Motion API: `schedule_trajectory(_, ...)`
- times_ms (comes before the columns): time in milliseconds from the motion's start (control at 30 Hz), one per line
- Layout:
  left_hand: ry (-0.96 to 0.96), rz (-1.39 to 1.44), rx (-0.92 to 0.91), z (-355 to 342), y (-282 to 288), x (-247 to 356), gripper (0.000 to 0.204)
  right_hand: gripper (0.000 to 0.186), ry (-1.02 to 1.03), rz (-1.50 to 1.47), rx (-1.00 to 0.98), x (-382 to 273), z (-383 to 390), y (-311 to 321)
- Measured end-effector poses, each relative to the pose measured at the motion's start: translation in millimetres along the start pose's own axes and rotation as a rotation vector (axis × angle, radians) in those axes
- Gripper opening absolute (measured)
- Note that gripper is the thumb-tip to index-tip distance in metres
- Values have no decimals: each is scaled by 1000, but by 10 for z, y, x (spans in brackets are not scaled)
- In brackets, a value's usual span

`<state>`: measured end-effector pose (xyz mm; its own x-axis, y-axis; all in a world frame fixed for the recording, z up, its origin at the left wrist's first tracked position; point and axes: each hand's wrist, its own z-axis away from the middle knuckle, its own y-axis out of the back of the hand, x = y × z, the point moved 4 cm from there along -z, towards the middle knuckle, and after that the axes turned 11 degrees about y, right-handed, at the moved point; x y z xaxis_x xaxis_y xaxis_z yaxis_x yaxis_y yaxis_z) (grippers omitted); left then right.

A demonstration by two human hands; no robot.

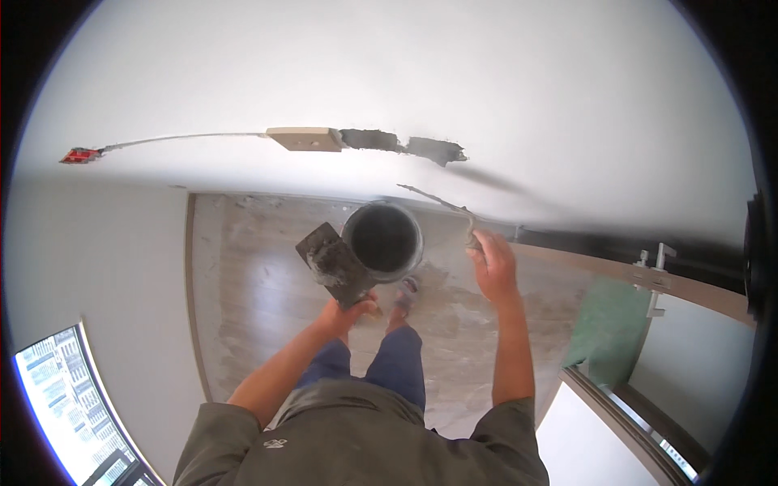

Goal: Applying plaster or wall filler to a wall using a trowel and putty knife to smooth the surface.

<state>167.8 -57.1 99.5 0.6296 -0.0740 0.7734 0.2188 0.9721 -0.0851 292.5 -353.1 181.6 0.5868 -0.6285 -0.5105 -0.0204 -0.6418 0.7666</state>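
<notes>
My left hand (352, 312) is closed on the handle of a flat dark board (343, 279) with a lump of grey plaster (326, 261) on it. My right hand (494, 267) grips a thin trowel (438, 200) crusted with grey, seen nearly edge-on below the wall patch. A dark bucket (382, 243) stands beside the board, its inside shadowed. On the white wall (405, 73), two rough dark grey patches (433, 150) adjoin a beige rectangular plate (304, 139). A thin grey line runs left from it to a small red box (79, 155).
The dusty wood-look floor (251, 316) lies around my feet. A bright window (69, 397) is at the lower left. At right are a wooden edge with white handles (660, 259), a green pane (600, 324) and a white panel (579, 437).
</notes>
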Motion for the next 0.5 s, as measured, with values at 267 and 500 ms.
schedule_trajectory(267,4,203,-64,172,51,86,18,32,260,672,-553,-1032,-822,1197)
schedule_trajectory(500,-98,236,-119,263,88,117,12,14,391,1014,-798,-1631,-1577,1100)
